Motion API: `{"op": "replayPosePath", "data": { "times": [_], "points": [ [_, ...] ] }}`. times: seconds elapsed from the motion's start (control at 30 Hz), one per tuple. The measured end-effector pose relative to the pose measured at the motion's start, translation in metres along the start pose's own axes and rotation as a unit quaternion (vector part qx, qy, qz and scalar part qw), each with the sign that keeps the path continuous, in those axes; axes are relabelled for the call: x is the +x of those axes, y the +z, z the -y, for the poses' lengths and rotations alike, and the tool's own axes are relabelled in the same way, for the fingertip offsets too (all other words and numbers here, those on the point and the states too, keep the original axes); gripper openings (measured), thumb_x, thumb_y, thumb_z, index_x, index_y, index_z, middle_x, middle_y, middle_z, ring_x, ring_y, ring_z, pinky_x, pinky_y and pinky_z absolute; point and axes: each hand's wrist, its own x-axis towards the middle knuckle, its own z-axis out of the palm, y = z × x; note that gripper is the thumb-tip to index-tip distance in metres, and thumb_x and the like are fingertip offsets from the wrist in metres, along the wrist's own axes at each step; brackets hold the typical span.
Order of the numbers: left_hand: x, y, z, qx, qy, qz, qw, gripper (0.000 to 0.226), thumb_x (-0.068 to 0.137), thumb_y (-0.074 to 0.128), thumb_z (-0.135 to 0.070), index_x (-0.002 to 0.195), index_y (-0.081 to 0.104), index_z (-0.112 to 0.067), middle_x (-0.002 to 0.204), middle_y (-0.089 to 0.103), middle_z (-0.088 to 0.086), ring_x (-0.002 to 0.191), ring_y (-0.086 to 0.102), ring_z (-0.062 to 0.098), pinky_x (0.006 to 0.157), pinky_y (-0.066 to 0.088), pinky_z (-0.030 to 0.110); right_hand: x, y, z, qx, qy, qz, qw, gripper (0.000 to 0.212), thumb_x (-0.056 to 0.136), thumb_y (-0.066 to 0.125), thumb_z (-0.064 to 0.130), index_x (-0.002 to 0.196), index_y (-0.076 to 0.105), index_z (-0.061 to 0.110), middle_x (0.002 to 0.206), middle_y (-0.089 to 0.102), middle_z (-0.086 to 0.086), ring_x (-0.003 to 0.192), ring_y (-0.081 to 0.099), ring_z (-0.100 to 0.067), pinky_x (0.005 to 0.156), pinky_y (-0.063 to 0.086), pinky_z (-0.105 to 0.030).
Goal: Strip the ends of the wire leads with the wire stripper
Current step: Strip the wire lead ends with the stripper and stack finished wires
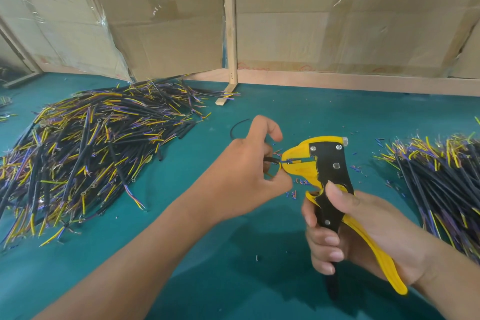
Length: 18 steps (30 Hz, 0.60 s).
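My right hand (363,236) grips the handles of a yellow and black wire stripper (327,163), its jaws pointing left. My left hand (244,176) pinches a black cable (239,125) just left of the jaws; the cable loops up behind the hand. A thin blue lead end (292,161) lies inside the stripper's jaws. A big heap of black cables with yellow and purple leads (91,153) covers the table's left side. A second pile of such cables (446,184) lies at the right edge.
The table is covered by a teal mat (233,254). Small bits of stripped insulation (298,187) are scattered under the stripper. Cardboard boxes (311,21) and a wooden post (230,34) stand along the back edge.
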Motion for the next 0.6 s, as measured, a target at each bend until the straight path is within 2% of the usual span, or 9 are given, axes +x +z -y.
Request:
{"op": "replayPosePath", "data": {
  "times": [0.03,0.07,0.1,0.3,0.4,0.47,0.53,0.6],
  "points": [
    [0.0,0.0,0.0,0.0,0.0,0.002,1.0,0.043,0.079,0.065,-0.012,0.102,0.031,-0.026,0.058,0.039,0.007,0.052,0.031,0.015,0.051,0.031,0.029,-0.006,-0.006,-0.016,-0.009,-0.053,0.036,0.998,0.053,0.079,0.079,0.051,0.086,0.063,0.002,0.063,0.04,-0.01,0.052,0.041,-0.022,0.057,0.044,-0.039],
    [0.0,0.0,0.0,0.002,0.001,0.004,1.0,0.043,0.079,0.065,-0.012,0.102,0.032,-0.025,0.058,0.039,0.006,0.052,0.031,0.015,0.051,0.032,0.03,-0.008,-0.004,-0.017,0.025,-0.044,0.019,0.999,0.053,0.078,0.08,0.052,0.085,0.063,0.002,0.063,0.04,-0.01,0.052,0.041,-0.022,0.057,0.044,-0.039],
    [0.0,0.0,0.0,0.003,0.0,0.006,1.0,0.043,0.079,0.065,-0.012,0.102,0.032,-0.025,0.058,0.04,0.006,0.053,0.032,0.015,0.051,0.032,0.03,-0.007,-0.008,-0.01,0.011,-0.028,-0.019,0.999,0.054,0.077,0.081,0.052,0.084,0.063,0.002,0.062,0.039,-0.01,0.051,0.04,-0.022,0.056,0.043,-0.039],
    [0.0,0.001,0.001,0.003,0.005,0.013,1.0,0.041,0.08,0.065,-0.016,0.103,0.032,-0.026,0.06,0.044,0.007,0.054,0.035,0.015,0.053,0.036,0.031,-0.006,-0.01,-0.017,0.004,-0.046,-0.027,0.999,0.058,0.07,0.083,0.058,0.076,0.058,0.006,0.057,0.034,-0.005,0.045,0.035,-0.018,0.049,0.04,-0.031],
    [-0.001,0.001,0.004,0.005,0.008,0.03,1.0,0.042,0.077,0.066,-0.02,0.103,0.033,-0.028,0.061,0.045,0.003,0.054,0.033,0.014,0.055,0.038,0.031,-0.004,-0.008,-0.016,-0.019,-0.064,-0.099,0.993,0.063,0.063,0.082,0.066,0.068,0.052,0.011,0.052,0.028,-0.001,0.037,0.026,-0.011,0.041,0.032,-0.021],
    [-0.001,0.001,0.005,0.006,0.008,0.049,0.999,0.044,0.077,0.069,-0.024,0.103,0.034,-0.028,0.062,0.045,0.003,0.056,0.033,0.017,0.059,0.045,0.039,-0.004,-0.007,-0.015,-0.03,-0.071,-0.125,0.989,0.065,0.06,0.082,0.068,0.066,0.05,0.012,0.051,0.027,-0.001,0.035,0.023,-0.011,0.039,0.031,-0.019],
    [0.0,-0.001,0.006,0.01,0.009,0.058,0.998,0.044,0.078,0.071,-0.027,0.104,0.035,-0.026,0.064,0.045,0.006,0.061,0.036,0.023,0.062,0.047,0.045,-0.002,-0.005,-0.018,-0.023,-0.078,-0.12,0.989,0.064,0.059,0.084,0.066,0.067,0.053,0.011,0.052,0.029,-0.002,0.036,0.026,-0.013,0.038,0.033,-0.022],
    [0.0,-0.003,0.007,0.012,0.018,0.056,0.998,0.041,0.079,0.069,-0.03,0.103,0.036,-0.026,0.062,0.041,0.004,0.06,0.033,0.021,0.058,0.045,0.041,0.002,-0.003,-0.021,0.006,-0.1,-0.103,0.99,0.062,0.058,0.087,0.062,0.075,0.062,0.007,0.057,0.038,-0.009,0.043,0.039,-0.022,0.044,0.045,-0.035]
  ]
}}
